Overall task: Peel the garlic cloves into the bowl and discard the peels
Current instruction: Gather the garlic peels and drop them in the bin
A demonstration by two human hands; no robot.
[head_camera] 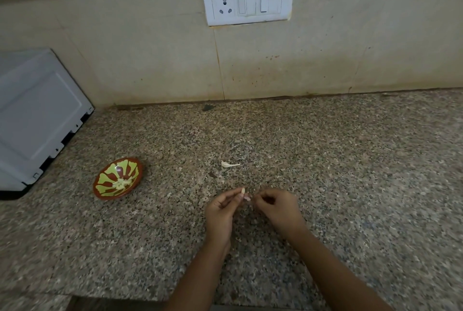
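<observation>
Pinching a clove (242, 190) at its fingertips, the left hand (221, 210) hovers near the bench's (350, 185) front edge; the right hand (276, 206) pinches its peel (247, 198). Farther back lies a loose peel (229, 164); leftward, the bowl (117, 178) holds peeled cloves (122, 183).

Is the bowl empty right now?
No, the bowl already holds a small heap of pale peeled cloves at its centre.
</observation>
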